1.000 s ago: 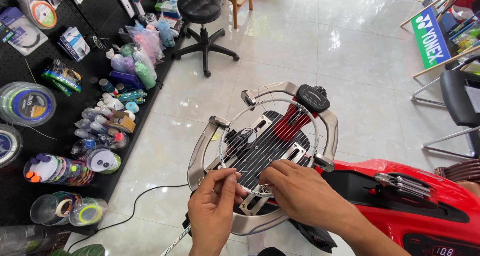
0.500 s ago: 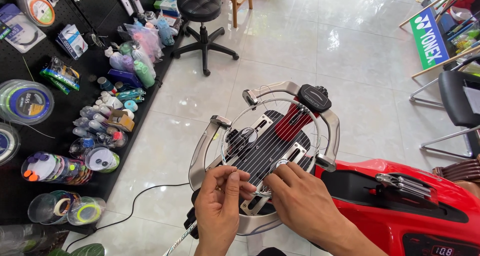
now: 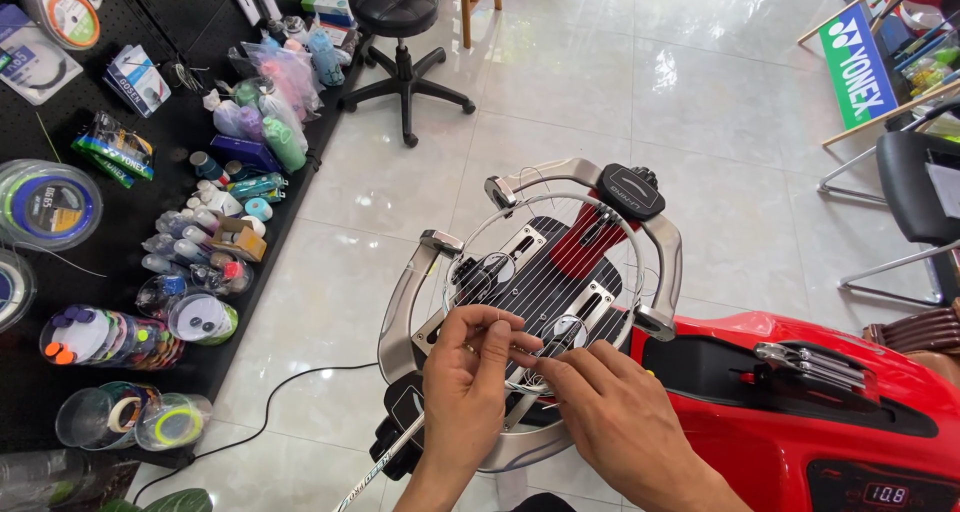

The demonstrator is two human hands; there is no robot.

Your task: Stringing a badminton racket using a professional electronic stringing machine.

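Both hands over the racket head (image 3: 545, 272), which is clamped flat in the silver cradle (image 3: 400, 312) of the red stringing machine (image 3: 800, 392), near frame centre. Left hand (image 3: 470, 387) sits at the throat end of the string bed, thumb and forefinger pinched together on a thin white string (image 3: 505, 324), other fingers loosely curled; small gap only, string end barely visible between the tips. Right hand (image 3: 610, 412) comes in from the right, fingertips touching the left hand's, forefinger and thumb nearly closed at the same spot on the string bed; cannot tell for sure if it actually grips the string or just presses the strings. Main strings run lengthwise across the head, black plate beneath them. Racket shaft (image 3: 385, 462) runs down-left under the left wrist. Black stool (image 3: 400, 12) on the tiled floor (image 3: 600, 92) beyond; string reels and grip rolls on the black shelf (image 3: 60, 372) at left
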